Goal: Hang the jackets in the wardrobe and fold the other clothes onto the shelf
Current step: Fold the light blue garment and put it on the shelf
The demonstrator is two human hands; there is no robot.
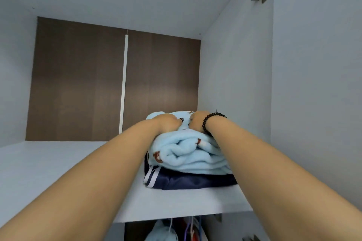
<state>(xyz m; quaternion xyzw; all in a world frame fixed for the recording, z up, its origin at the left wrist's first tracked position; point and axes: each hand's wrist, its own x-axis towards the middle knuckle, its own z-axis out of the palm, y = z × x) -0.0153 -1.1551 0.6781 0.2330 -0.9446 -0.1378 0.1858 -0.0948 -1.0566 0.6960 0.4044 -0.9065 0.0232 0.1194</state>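
white shelf [58,164] | left hand [169,122], right hand [196,121] grip blue fleece [188,152]

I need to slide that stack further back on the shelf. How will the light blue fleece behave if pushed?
The fleece looks soft and floppy: its thick folds would probably squash instead of sliding as a block. It rests on shiny navy shorts, so it may slip over them. Both hands, left and right, already dent it.

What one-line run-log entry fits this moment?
hands: left, right grip blue fleece | fleece: on navy garment | place: shelf
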